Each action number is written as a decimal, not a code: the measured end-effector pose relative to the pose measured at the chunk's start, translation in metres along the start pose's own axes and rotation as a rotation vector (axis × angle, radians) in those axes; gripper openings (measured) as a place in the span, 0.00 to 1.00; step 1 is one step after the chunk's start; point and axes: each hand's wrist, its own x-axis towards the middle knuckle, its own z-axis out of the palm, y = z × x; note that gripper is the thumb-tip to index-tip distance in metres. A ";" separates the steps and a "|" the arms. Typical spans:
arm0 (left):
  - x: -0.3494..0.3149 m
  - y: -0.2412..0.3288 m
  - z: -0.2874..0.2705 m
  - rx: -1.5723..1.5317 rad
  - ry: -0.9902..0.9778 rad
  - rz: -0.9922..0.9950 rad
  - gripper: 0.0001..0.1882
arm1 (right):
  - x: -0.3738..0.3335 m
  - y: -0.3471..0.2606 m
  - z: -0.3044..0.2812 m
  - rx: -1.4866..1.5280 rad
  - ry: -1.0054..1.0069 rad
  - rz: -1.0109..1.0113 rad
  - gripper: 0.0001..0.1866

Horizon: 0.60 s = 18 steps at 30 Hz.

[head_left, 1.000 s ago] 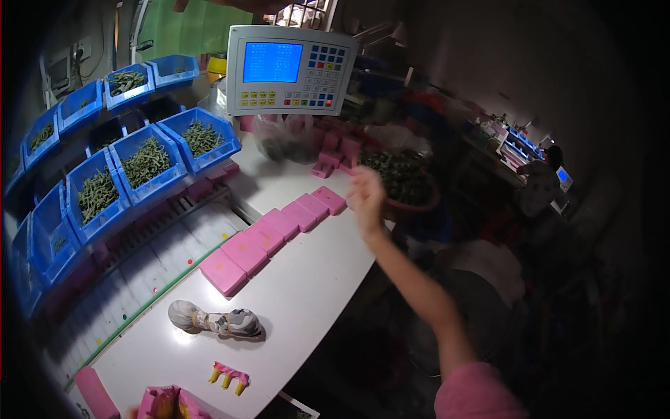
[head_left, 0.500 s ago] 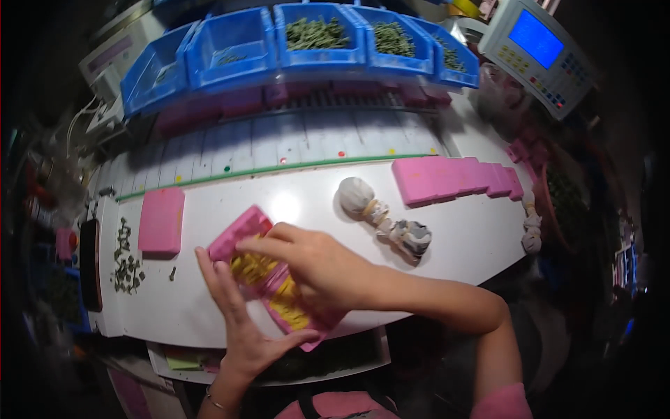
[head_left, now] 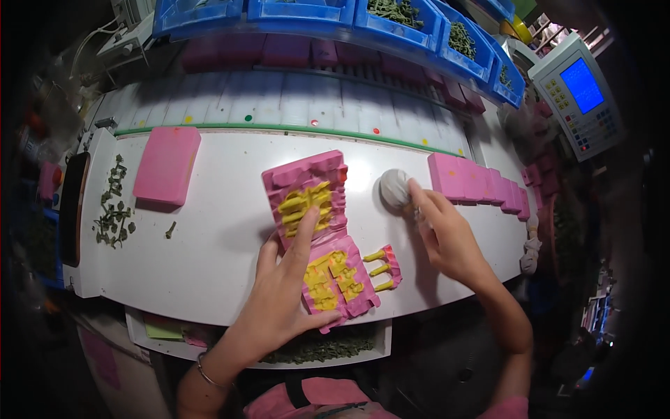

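Note:
A pink two-part mould (head_left: 358, 304) with yellow-lined hollows lies opened out on the white bench. My left hand (head_left: 272, 311) holds it, thumb at the near end and a finger over the far half's hollows. Just right of the mould lies a small separate pink piece (head_left: 397, 271) with three yellow prongs. My right hand (head_left: 450, 237) is closed around the narrow neck of a tied, grey-white cloth pouch (head_left: 395, 188). The pouch's round head shows beyond the fingers; its tail is hidden by the hand.
Small dark green pieces (head_left: 115, 220) lie at the left beside a pink block (head_left: 166, 166) and a dark phone-like slab (head_left: 74, 209). Stepped pink blocks (head_left: 464, 183) stand right. Blue bins (head_left: 300, 14) line the back; a control panel (head_left: 579, 94) stands far right. An open drawer (head_left: 382, 342) is below.
The mould lies opened out, with the small pronged piece now apart at its right. My right hand has left the mould and taken hold of the cloth pouch. The view has shifted.

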 end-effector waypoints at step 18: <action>0.003 -0.002 -0.005 0.008 -0.069 0.014 0.62 | -0.044 -0.085 0.005 -0.331 0.218 -0.318 0.31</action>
